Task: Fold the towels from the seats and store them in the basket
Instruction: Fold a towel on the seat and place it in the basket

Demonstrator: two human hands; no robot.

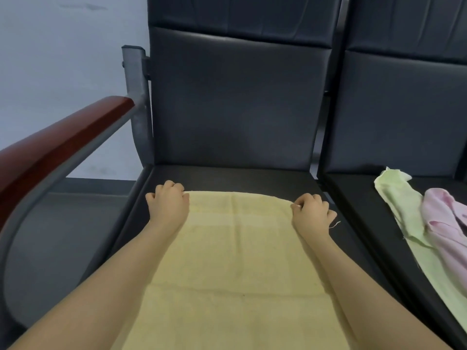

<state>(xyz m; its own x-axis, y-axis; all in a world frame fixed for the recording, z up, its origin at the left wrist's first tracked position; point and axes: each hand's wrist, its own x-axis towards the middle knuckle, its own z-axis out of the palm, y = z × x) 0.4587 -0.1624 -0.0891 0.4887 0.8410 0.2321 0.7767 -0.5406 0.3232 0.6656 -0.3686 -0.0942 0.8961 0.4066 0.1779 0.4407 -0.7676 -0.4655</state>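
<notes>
Yellow towel (235, 261) lies flat on the near seat (252, 178), running from its front edge toward the back. My left hand (168, 202) pinches the towel's far left corner; my right hand (312, 210) pinches the far right corner. I judge the first fold barely begun. Green towel (394, 198) and pink towel (444, 218) lie unfolded on the neighbouring seat (353, 198). No basket in view; nothing stored yet.

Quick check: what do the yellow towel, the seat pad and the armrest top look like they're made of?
Yellow towel: soft matte terry-like cloth, with fold creases and a loose thread at one corner. Seat pad: probably dark faux leather, smooth with a faint sheen. Armrest top: likely varnished reddish wood, glossy.
</notes>
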